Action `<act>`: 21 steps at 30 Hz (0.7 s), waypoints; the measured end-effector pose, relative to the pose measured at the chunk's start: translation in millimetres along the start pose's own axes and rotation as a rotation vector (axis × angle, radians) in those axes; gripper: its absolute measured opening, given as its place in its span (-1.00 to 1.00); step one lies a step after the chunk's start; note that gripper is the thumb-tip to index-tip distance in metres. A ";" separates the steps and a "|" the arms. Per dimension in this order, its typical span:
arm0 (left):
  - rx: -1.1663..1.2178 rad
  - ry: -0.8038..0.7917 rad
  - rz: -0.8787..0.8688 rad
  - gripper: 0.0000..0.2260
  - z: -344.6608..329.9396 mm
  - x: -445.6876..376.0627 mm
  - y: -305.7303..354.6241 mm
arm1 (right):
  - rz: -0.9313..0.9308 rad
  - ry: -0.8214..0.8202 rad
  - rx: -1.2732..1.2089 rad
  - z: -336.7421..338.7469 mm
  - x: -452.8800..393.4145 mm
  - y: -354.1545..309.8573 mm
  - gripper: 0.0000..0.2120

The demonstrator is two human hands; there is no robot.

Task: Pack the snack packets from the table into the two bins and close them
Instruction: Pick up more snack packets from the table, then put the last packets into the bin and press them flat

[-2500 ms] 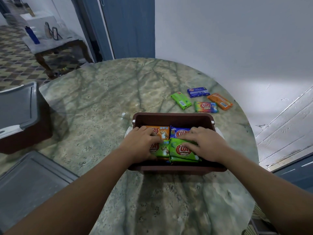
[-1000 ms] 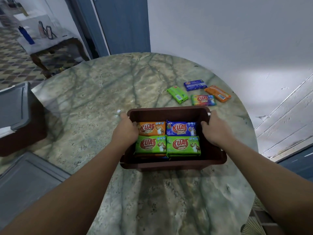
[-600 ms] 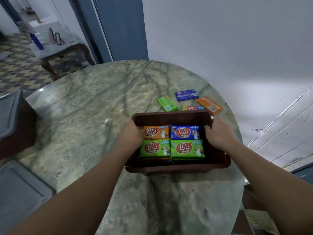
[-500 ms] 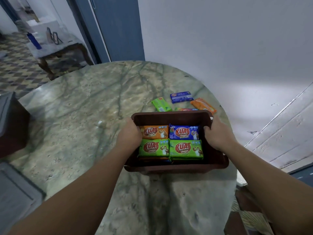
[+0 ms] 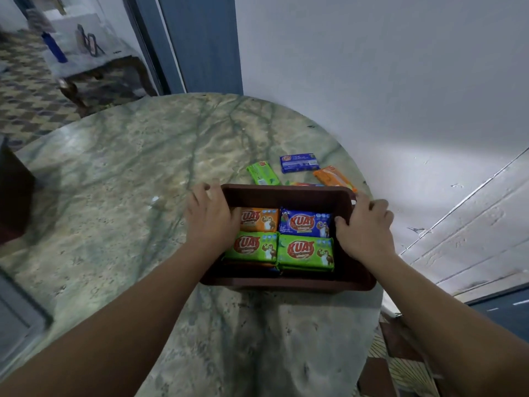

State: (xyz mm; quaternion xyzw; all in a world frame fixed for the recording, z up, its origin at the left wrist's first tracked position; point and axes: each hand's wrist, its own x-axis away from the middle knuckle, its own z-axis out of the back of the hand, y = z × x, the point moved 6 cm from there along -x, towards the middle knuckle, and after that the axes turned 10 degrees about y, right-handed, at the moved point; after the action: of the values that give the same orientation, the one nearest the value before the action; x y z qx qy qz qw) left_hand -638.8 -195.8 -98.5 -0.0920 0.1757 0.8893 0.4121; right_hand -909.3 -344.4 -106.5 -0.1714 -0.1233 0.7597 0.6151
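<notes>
Far left edge: dark brown boxy bin (image 5: 13, 193), only partly in frame, sat on the round marble-look table (image 5: 120, 173), glossy green-beige with dark veins. A flat grey panel (image 5: 17, 319) lay at lower left, blurred. Background left: small side table (image 5: 94, 61) with a blue bottle (image 5: 54, 48) on it, over patterned tile floor.

Left hand (image 5: 210, 222) gripped the left rim of the brown plastic bin (image 5: 286, 282), fingers curled over the edge. Bin was rectangular with rounded corners, smooth matte walls, no lid on. Inside, glossy rectangular snack packets packed flat in a two-by-two top layer: orange packet (image 5: 262, 219) back left, blue packet (image 5: 306, 224) back right, two green packets (image 5: 305, 250) in front, more layers edge-on beneath.

Right hand (image 5: 365, 232) clamped the right rim, thumb inside the wall, fingers wrapped outside.

Behind the bin, loose on the table: slim green pack (image 5: 262, 173), blue pack (image 5: 299, 162), orange pack (image 5: 333, 179), another mostly hidden by the back wall. White painted wall (image 5: 400, 81) at right.
</notes>
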 end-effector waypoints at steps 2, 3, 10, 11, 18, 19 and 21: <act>0.103 0.102 -0.112 -0.37 11.1 3.4 11.0 | 0.081 0.137 -0.018 12.6 1.5 -10.2 -0.43; 0.156 0.168 -0.175 -0.42 17.8 3.4 16.3 | 0.142 0.198 -0.053 18.6 -0.5 -18.3 -0.47; 0.377 0.049 -0.325 -0.84 12.4 -73.4 45.8 | 0.336 0.006 -0.215 20.0 -70.9 -78.6 -0.82; 0.365 0.006 -0.336 -0.83 5.4 -87.0 49.4 | 0.314 -0.057 -0.214 14.5 -80.3 -84.9 -0.84; 0.094 -0.370 -0.417 -0.78 -64.7 -150.8 72.8 | 0.318 -0.442 0.076 -48.2 -126.4 -104.6 -0.56; 0.047 -0.418 -0.438 -0.75 -72.8 -152.7 74.9 | 0.333 -0.470 0.127 -53.0 -127.4 -104.8 -0.52; -0.066 -0.496 -0.504 -0.65 -91.9 -154.7 78.1 | 0.353 -0.531 0.195 -68.3 -132.0 -103.3 -0.47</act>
State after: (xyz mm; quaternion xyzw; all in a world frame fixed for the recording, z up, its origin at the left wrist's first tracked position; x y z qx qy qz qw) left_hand -597.3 -386.6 -117.0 0.0728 0.0132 0.7601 0.6455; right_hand -764.6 -453.0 -113.3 0.0736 -0.1743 0.8810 0.4337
